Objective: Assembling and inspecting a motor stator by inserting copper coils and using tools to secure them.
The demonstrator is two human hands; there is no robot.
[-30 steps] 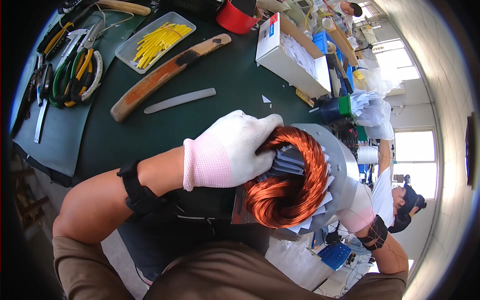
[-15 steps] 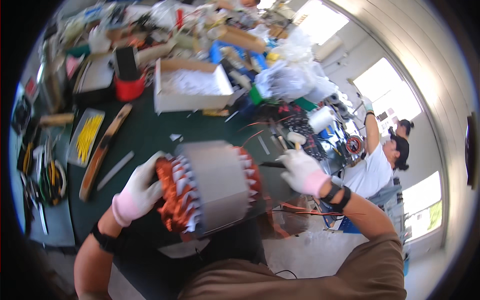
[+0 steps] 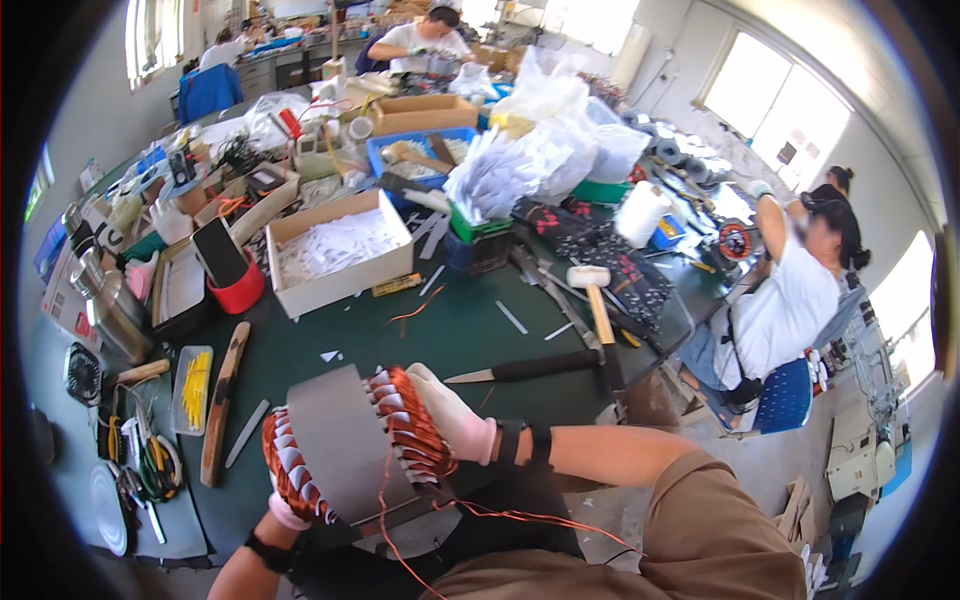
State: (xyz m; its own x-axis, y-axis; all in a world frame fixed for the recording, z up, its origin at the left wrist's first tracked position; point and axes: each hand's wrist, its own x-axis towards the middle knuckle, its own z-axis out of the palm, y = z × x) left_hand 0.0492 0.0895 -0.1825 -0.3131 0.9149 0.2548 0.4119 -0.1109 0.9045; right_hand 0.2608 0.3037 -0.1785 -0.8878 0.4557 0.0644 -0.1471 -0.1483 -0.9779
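A motor stator (image 3: 340,445), a grey metal cylinder with copper windings and white insulating strips at both ends, stands tilted at the table's near edge. My left hand (image 3: 285,508), in a white glove with a pink cuff, holds it low on the left end; the windings cover most of its fingers. On the right end, my gloved right hand (image 3: 452,412) grips the copper windings, its fingertips hidden behind them. Loose copper wires (image 3: 530,515) trail from the stator across my lap. Just beyond my right hand lies a black-handled knife (image 3: 545,367), touching neither hand.
A white-headed mallet (image 3: 598,300) lies at the right. Behind are a box of white paper slips (image 3: 345,240) and a red holder (image 3: 238,290). At left sit a wooden stick (image 3: 225,400), a tray of yellow sleeves (image 3: 192,390) and pliers (image 3: 158,465). A co-worker (image 3: 775,280) sits at right.
My right hand has let go of the knife, now on the table, and moved left onto the stator's windings. The stator has turned and shifted left and down; my view has swung up.
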